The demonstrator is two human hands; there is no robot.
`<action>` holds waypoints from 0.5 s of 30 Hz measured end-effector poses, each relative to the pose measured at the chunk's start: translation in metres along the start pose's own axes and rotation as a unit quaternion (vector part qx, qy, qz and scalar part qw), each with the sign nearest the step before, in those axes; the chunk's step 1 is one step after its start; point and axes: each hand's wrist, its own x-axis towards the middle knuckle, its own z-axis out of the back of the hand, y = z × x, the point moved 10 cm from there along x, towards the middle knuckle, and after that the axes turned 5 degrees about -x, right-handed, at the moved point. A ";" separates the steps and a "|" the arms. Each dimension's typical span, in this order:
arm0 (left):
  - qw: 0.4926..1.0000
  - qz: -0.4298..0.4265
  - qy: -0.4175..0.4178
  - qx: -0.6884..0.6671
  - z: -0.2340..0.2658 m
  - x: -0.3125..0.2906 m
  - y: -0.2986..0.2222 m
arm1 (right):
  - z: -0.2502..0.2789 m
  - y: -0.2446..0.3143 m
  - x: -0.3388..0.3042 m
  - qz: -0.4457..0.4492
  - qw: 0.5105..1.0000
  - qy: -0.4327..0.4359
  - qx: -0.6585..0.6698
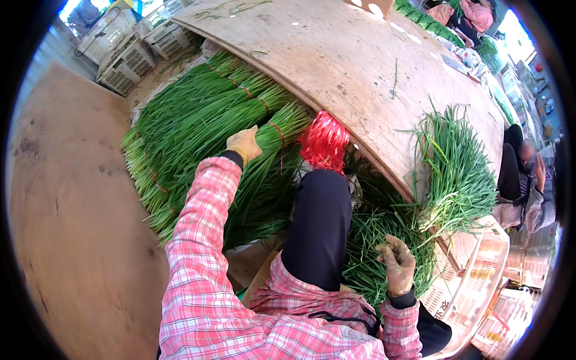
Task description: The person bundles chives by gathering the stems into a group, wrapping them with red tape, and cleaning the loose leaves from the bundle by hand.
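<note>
My left hand, in a tan glove, is closed on the side of a tied bundle of chives with a red tie round it. This bundle lies at the right end of a row of similar chive bundles, stacked side by side. My right hand, gloved too, hovers over a heap of loose chives by my right thigh. Its fingers are loosely bent and apart, with nothing visible held in them. Between my hands, a bunch of red ties hangs at the board's edge.
A large wooden board slopes across the front. More loose chives lie on its right end. Plastic crates stand at far left, and another crate at right. A brown panel fills the left. Other people sit at right.
</note>
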 end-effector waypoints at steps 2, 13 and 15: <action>1.000 -0.005 0.009 0.028 -0.011 0.018 0.008 | 0.000 -0.003 0.002 -0.012 1.000 -0.003 -0.017; 0.996 -0.046 -0.027 0.070 -0.023 0.054 -0.001 | -0.036 -0.031 0.024 -0.065 0.996 0.041 -0.043; 0.997 -0.033 -0.052 0.038 -0.035 0.059 0.010 | -0.041 -0.029 0.022 -0.061 0.995 0.062 -0.056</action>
